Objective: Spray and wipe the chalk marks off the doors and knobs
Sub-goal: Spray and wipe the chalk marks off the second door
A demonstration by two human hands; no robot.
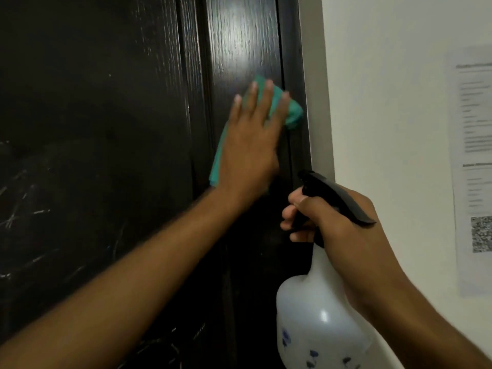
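Chalk marks [16, 209] sit low-left on the dark door [80, 102], far from the green cloth [290, 115] under the flat left hand [250, 139] by the jamb; right hand [335, 225] grips the spray bottle [316, 323], so risk: marks missed, or smeared dry.

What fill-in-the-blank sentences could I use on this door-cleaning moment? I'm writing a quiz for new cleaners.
1. The left hand presses a ____ cloth flat on the dark door.
2. The right hand holds the spray bottle at its ____ trigger head.
3. White chalk marks remain on the panel to the ____ of the cloth.

Missing words: green; black; left
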